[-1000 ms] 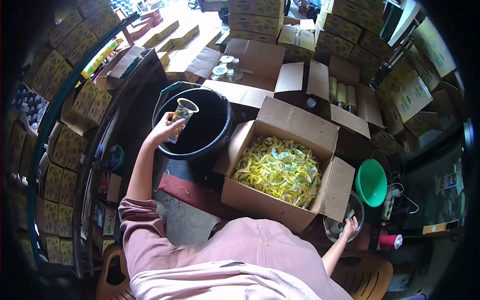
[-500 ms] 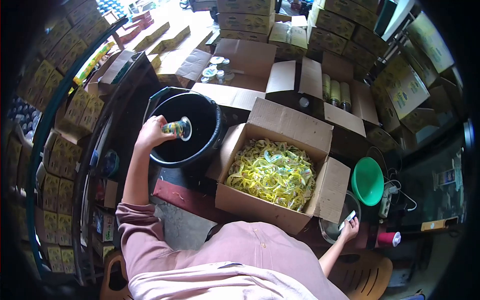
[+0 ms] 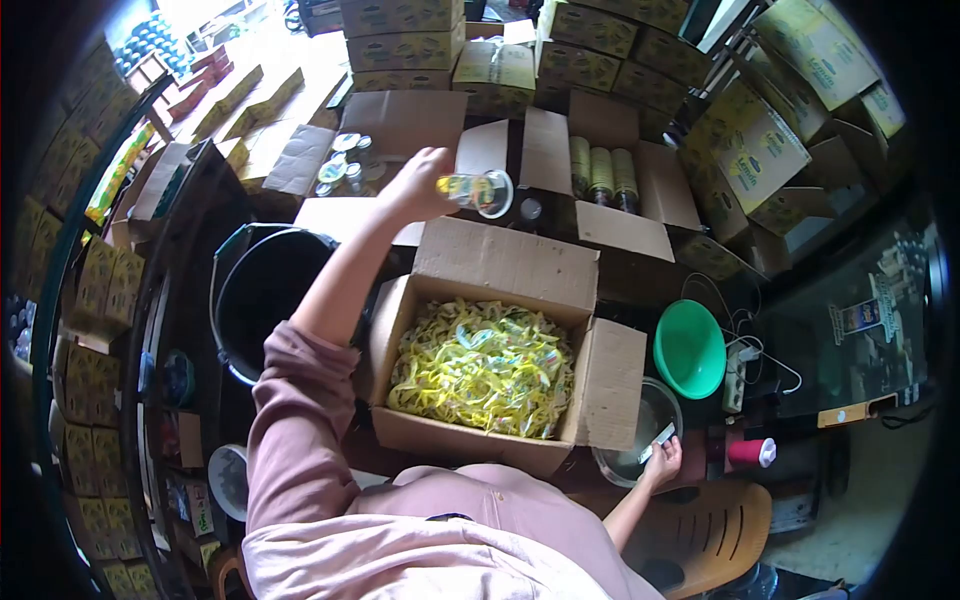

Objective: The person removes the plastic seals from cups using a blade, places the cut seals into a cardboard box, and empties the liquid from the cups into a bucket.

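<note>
Our left grip [image 3: 418, 190] wraps the base of a printed cup [image 3: 466, 189], which juts rightward beyond the cardboard box [image 3: 470, 447], long axis nearly level, mouth facing right; by a clear bowl [image 3: 655, 402], a pale strip [image 3: 658, 441] slants up-right, pinched in our right grip [image 3: 662, 463].

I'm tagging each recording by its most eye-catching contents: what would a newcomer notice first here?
Probably the heap of yellow strips filling the open cardboard box at the centre. Next, the printed clear cup, held sideways in the left hand beyond that box. The bright green bowl also stands out, to the right of the box.
</note>
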`<state>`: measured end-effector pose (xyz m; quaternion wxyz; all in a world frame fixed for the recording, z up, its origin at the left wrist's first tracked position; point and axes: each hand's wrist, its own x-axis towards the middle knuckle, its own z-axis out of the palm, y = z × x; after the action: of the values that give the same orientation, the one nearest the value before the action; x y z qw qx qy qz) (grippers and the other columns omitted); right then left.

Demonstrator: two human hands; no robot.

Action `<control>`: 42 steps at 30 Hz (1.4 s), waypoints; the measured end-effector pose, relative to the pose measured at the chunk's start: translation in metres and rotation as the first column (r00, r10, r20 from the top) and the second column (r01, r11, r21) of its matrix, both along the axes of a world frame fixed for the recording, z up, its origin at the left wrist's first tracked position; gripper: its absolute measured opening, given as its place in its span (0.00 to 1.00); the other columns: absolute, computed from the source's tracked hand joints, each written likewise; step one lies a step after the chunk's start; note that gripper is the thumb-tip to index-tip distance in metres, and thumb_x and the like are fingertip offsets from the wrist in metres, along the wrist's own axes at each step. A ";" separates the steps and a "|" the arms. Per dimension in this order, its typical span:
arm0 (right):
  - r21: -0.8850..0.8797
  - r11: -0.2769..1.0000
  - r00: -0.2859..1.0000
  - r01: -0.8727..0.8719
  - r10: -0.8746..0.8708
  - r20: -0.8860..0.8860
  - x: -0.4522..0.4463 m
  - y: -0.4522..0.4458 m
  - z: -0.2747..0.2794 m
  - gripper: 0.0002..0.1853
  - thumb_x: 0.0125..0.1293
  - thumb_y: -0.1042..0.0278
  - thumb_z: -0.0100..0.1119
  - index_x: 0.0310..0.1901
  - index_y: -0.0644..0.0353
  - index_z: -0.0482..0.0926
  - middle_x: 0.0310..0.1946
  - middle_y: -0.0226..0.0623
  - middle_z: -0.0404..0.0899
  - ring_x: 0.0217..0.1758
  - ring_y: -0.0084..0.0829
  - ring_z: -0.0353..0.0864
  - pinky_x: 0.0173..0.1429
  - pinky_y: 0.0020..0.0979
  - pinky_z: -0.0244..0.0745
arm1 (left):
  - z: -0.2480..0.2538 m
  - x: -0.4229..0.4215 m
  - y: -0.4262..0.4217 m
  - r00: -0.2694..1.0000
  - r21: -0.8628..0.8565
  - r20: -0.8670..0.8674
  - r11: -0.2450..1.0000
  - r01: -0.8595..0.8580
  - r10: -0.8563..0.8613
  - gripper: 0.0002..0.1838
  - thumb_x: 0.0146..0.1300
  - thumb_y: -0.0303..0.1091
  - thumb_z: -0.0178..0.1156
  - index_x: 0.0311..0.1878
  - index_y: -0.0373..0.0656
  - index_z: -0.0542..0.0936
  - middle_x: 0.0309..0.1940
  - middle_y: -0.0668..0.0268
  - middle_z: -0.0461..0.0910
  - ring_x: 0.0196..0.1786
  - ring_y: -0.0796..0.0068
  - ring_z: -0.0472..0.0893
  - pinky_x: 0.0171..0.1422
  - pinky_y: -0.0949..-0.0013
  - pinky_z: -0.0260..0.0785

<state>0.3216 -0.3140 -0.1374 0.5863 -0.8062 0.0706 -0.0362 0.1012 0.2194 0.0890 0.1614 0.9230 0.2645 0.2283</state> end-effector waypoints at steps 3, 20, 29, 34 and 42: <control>0.020 1.000 1.000 0.003 -0.003 -0.008 0.000 0.000 -0.001 0.27 0.44 0.88 0.58 0.51 0.67 0.71 0.40 0.44 0.75 0.40 0.32 0.77 0.43 0.28 0.74 | -0.008 0.071 0.011 0.995 -0.025 -0.030 0.995 0.098 -0.098 0.21 0.35 0.34 0.68 0.37 0.39 0.75 0.38 0.54 0.73 0.46 0.55 0.73 0.50 0.62 0.67; -0.057 0.997 0.997 0.057 -0.059 -0.039 0.005 0.000 -0.010 0.28 0.45 0.90 0.58 0.52 0.67 0.69 0.39 0.43 0.74 0.40 0.31 0.77 0.43 0.29 0.75 | -0.184 0.196 0.042 0.926 -0.189 -0.268 0.957 0.220 -0.266 0.29 0.34 0.32 0.69 0.45 0.40 0.72 0.40 0.53 0.76 0.47 0.53 0.75 0.50 0.60 0.69; -0.130 0.991 1.000 -0.005 0.004 -0.004 0.009 0.001 -0.012 0.28 0.45 0.87 0.56 0.53 0.66 0.68 0.41 0.45 0.73 0.37 0.34 0.77 0.41 0.29 0.75 | -0.115 0.153 0.057 0.908 -0.173 0.180 0.896 0.408 -0.378 0.33 0.43 0.39 0.69 0.50 0.35 0.66 0.40 0.53 0.75 0.47 0.58 0.75 0.52 0.63 0.68; -0.598 0.800 0.985 -0.044 0.136 0.110 0.004 0.015 0.015 0.28 0.43 0.91 0.54 0.51 0.64 0.71 0.38 0.43 0.74 0.30 0.32 0.76 0.32 0.30 0.73 | -0.077 0.085 0.128 0.977 -0.161 0.190 0.979 0.124 -0.093 0.20 0.47 0.36 0.64 0.42 0.40 0.71 0.33 0.57 0.76 0.39 0.59 0.76 0.44 0.63 0.69; -0.719 0.693 0.971 -0.050 0.203 0.129 0.005 0.015 0.017 0.30 0.37 0.93 0.55 0.48 0.63 0.72 0.36 0.43 0.72 0.23 0.30 0.75 0.26 0.27 0.70 | -0.170 -0.019 0.240 0.622 0.334 -0.617 0.876 -0.349 0.483 0.24 0.49 0.33 0.59 0.52 0.45 0.69 0.50 0.62 0.69 0.57 0.61 0.66 0.60 0.53 0.57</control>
<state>0.3268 -0.2990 -0.1203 0.2351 -0.9647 -0.0633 -0.1000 0.0823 0.4589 -0.0810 -0.0898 0.8641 0.4897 -0.0733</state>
